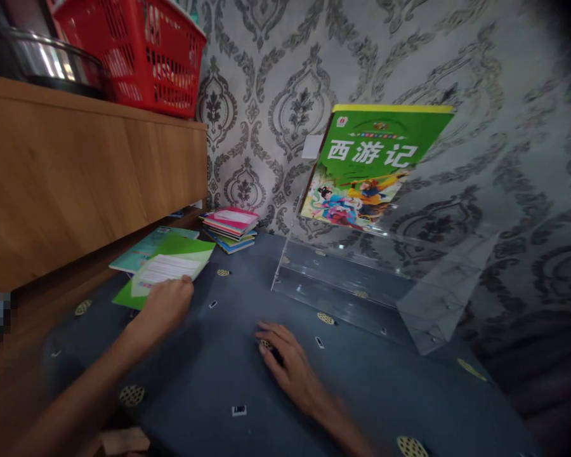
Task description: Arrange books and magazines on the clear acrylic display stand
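Note:
My left hand [167,304] is closed on the near right edge of a green book [164,270] with a pale printed panel, tilted above the table's left side. Partly under it lies a teal book [137,249]. My right hand [288,365] hovers over or rests on the blue-grey patterned tablecloth [247,381], its fingers apart and nothing in them. Beyond it stands a clear acrylic book rack [347,289]. One green picture book [368,168] with white Chinese characters and cartoon figures leans upright in its top tier.
A stack of books [231,228], pink on top, sits by the wall at the table's back left. A wooden cabinet [85,184] borders the left side, bearing a red plastic basket [157,60] and a metal pot [57,60]. Damask wallpaper [276,76] covers the back wall.

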{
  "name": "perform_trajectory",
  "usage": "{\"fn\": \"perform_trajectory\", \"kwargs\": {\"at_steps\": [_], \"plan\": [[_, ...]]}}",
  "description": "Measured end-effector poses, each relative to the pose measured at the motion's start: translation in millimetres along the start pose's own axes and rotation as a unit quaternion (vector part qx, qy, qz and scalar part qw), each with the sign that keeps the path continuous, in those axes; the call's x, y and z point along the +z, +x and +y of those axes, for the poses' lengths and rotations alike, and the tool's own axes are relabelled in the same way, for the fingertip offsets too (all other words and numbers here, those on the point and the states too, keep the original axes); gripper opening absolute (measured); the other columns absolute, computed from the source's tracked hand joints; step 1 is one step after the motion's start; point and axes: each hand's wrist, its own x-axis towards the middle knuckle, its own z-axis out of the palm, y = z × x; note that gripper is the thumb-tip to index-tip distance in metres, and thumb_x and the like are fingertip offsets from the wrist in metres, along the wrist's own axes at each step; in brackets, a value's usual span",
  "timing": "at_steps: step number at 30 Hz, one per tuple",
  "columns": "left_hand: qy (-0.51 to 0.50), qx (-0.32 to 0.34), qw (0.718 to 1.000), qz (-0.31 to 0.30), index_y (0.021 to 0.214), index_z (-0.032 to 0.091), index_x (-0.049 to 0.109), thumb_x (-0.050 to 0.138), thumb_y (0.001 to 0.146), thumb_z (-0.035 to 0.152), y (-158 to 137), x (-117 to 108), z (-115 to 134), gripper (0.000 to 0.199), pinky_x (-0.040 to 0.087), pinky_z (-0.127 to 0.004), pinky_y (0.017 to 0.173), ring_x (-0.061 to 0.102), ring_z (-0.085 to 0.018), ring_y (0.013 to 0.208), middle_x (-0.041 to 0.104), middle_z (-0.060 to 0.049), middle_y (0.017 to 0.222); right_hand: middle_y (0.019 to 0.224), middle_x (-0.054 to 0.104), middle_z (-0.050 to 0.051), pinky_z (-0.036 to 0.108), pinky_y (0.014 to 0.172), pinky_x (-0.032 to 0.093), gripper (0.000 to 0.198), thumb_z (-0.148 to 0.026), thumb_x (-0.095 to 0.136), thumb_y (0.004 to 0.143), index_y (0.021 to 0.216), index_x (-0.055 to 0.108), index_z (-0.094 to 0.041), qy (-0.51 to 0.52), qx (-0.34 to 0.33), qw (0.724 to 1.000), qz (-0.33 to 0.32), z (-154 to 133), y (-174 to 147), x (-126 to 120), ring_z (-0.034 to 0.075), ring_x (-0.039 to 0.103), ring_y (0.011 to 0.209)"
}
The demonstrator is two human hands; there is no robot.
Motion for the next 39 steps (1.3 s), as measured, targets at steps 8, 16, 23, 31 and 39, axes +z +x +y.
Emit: {"fn": "perform_trajectory", "kwargs": {"at_steps": [8, 16, 23, 31, 39], "plan": [[-0.079, 0.207, 0.972, -0.074, 0.156, 0.008, 0.023, 0.050, 0.074, 0.004, -67.7, 15.0, 98.3, 0.087, 0.052, -0.036, 0.071, 0.071, -0.029, 0.084, 0.073, -0.020, 0.100, 0.136, 0.065, 0.012, 0.052, 0.111, 0.045, 0.049, -0.052, 0.040, 0.102, 0.138, 0.058, -0.023, 0.162, 0.103, 0.981, -0.025, -22.0, -3.4, -0.3, 0.027, 0.061, 0.127], [-0.316, 0.261, 0.909, -0.080, 0.141, 0.023, 0.047, 0.037, 0.102, 0.036, -66.5, 18.8, 123.3, 0.043, 0.054, -0.041, 0.086, 0.070, -0.028, 0.102, 0.073, -0.012, 0.113, 0.116, 0.074, 0.009, 0.044, 0.096, 0.056, 0.048, -0.053, 0.062, 0.090, 0.130, 0.061, -0.026, 0.327, 0.143, 0.934, -0.014, -4.9, 4.6, -18.4, 0.026, 0.071, 0.106], [-0.210, 0.127, 0.969, -0.002, 0.136, 0.015, 0.049, 0.045, 0.099, 0.028, 17.2, 47.1, 84.3, 0.040, 0.036, -0.055, 0.113, 0.046, -0.033, 0.140, 0.050, -0.020, 0.148, 0.118, 0.073, 0.010, 0.040, 0.083, 0.059, 0.056, -0.031, 0.061, 0.088, 0.142, 0.048, -0.026, 0.350, 0.151, 0.923, -0.053, 1.9, 3.2, -21.8, 0.021, 0.073, 0.092], [-0.068, 0.060, 0.995, -0.029, 0.132, 0.017, 0.054, 0.046, 0.098, 0.040, 11.3, 34.3, 55.2, 0.042, 0.052, -0.043, 0.081, 0.070, -0.034, 0.097, 0.073, -0.018, 0.105, 0.099, 0.077, 0.006, 0.036, 0.082, 0.055, 0.042, -0.013, 0.049, 0.087, 0.127, 0.061, -0.021, 0.071, 0.125, 0.983, -0.115, 19.7, 41.1, -46.9, 0.023, 0.073, 0.092], [-0.084, 0.196, 0.975, 0.055, 0.116, 0.017, 0.062, 0.038, 0.097, 0.018, -5.2, 51.2, 81.0, 0.030, 0.046, -0.046, 0.101, 0.058, -0.030, 0.122, 0.066, -0.016, 0.125, 0.121, 0.071, 0.012, 0.042, 0.102, 0.049, 0.041, -0.012, 0.040, 0.095, 0.127, 0.063, -0.019, -0.181, 0.048, 0.977, -0.098, -16.2, 36.2, -9.6, 0.026, 0.064, 0.115]]}}
